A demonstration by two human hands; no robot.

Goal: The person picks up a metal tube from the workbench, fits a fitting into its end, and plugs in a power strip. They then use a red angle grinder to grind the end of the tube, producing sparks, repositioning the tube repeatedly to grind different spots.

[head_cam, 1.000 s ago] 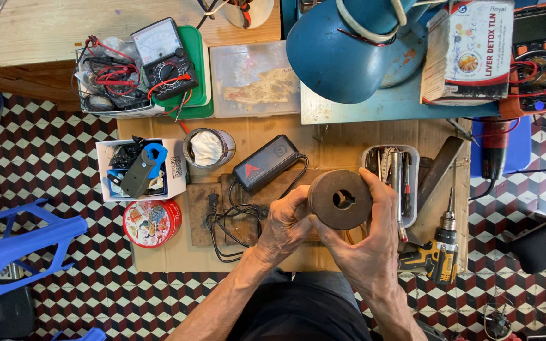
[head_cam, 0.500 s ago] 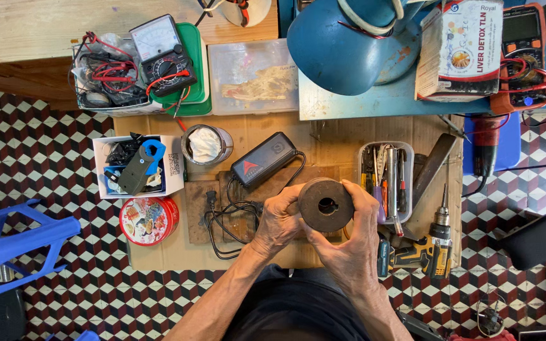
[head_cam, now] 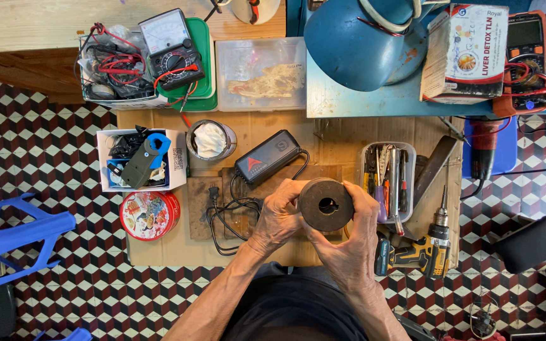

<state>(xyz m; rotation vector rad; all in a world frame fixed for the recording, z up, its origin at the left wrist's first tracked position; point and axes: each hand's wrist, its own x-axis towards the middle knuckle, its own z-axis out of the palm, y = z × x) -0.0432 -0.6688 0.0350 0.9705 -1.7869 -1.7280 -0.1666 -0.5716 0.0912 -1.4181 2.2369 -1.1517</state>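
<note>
A: What has changed in your grip over the last second?

B: Not much. You still have the dark cylindrical part (head_cam: pixel 326 204) clasped between both hands, its flat face with the keyed centre hole turned up toward you. Your left hand (head_cam: pixel 277 218) wraps its left side, and your right hand (head_cam: pixel 352 246) cups it from below and to the right, fingers closed around the rim.

A: And where does it sit now?

B: Held just above the wooden tabletop (head_cam: pixel 159 243), in front of your body, a little lower and more central in view than a second ago. The black power adapter (head_cam: pixel 267 156) lies just beyond it, and the clear tray of screwdrivers and pliers (head_cam: pixel 387 172) stands just to its right.

A: So what does that tell you?

B: I judge you're turning the part over to inspect it, not setting it down. The cordless drill (head_cam: pixel 426 247) near your right hand lies untouched.
</note>
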